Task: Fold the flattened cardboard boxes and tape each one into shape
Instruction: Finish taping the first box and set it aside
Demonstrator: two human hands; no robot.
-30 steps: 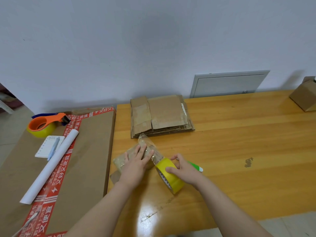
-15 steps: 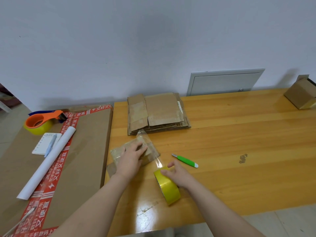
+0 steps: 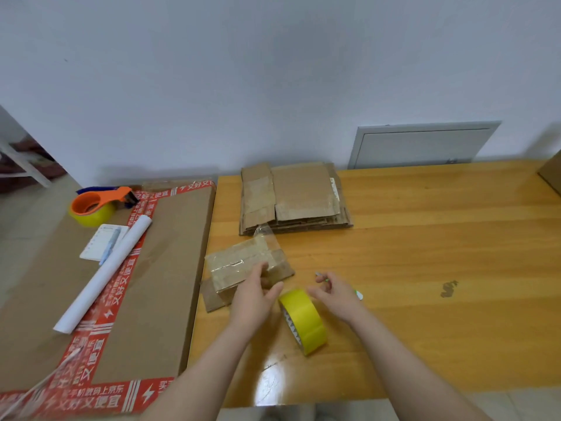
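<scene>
Presently: small box [image 3: 243, 265] lies on bench [image 3: 425, 268] just behind yellow tape roll [image 3: 303, 320]. Left hand [image 3: 255, 299] fingers straight, pressing box steady. Right hand [image 3: 335, 294], right of roll, fingers curl round green knife [image 3: 359, 296], likely to cut tape.

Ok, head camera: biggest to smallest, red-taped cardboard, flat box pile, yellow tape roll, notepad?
1. red-taped cardboard
2. flat box pile
3. yellow tape roll and notepad: look alike, and the roll is nearer, so unsure.
</scene>
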